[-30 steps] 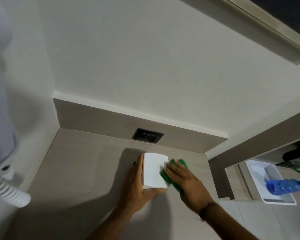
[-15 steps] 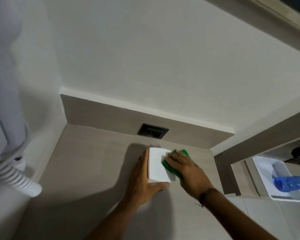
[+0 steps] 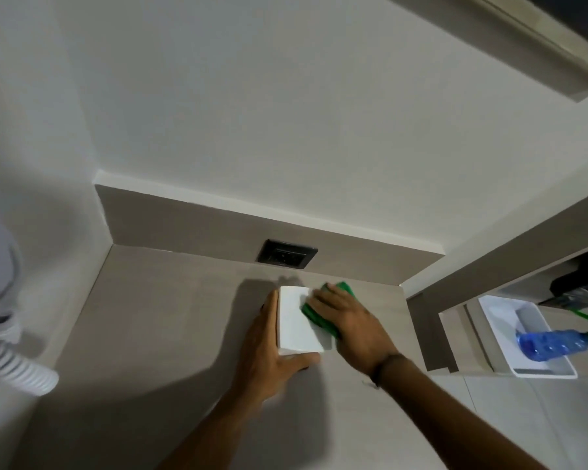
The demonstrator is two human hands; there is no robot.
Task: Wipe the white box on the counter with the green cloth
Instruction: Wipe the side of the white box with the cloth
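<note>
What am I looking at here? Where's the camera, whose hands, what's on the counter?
There is no robot: one wide-angle camera on a person's head looks down at their two bare hands. The left hand steadies a white box standing on the beige counter, palm against its left side and thumb across the near edge. The right hand presses a green cloth against the box's right side. Behind sits a dark wall socket. At right, a white tray holds a blue bottle.
</note>
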